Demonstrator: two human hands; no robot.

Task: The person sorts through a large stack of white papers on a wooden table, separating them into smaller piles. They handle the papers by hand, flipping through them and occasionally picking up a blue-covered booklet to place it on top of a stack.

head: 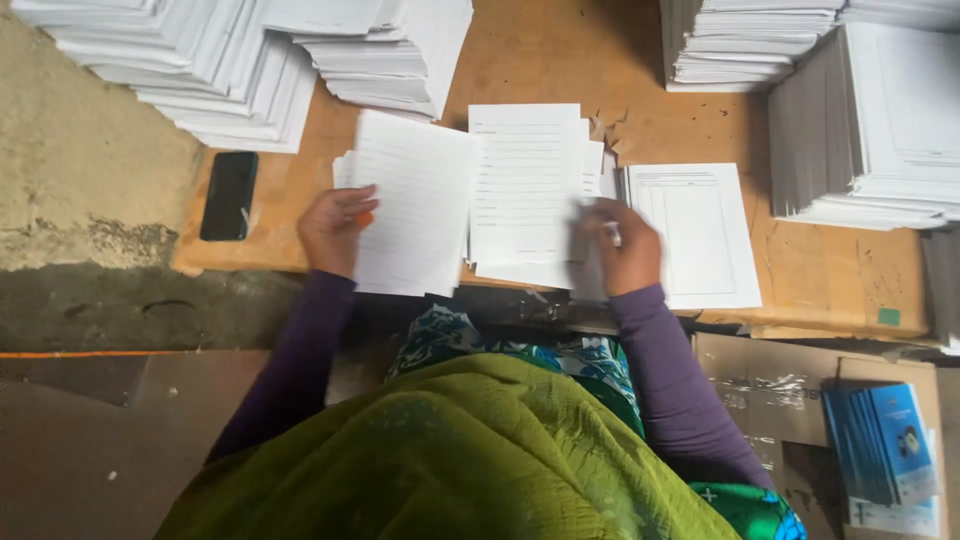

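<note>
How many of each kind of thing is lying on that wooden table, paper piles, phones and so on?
Tall stacks of white printed sheets at the back: 4, left, middle, right, far right
Lower piles of sheets near the hands: 3, left, middle, right
Black phone: 1
Total: 8

Wooden worktop, scuffed, near edge chipped. Black phone flat at left end. Fanned white paper stacks along far left; more stacks far right. Lined sheets and second pile at centre, overlapping. Ruled form just right, overhanging near edge.
</note>
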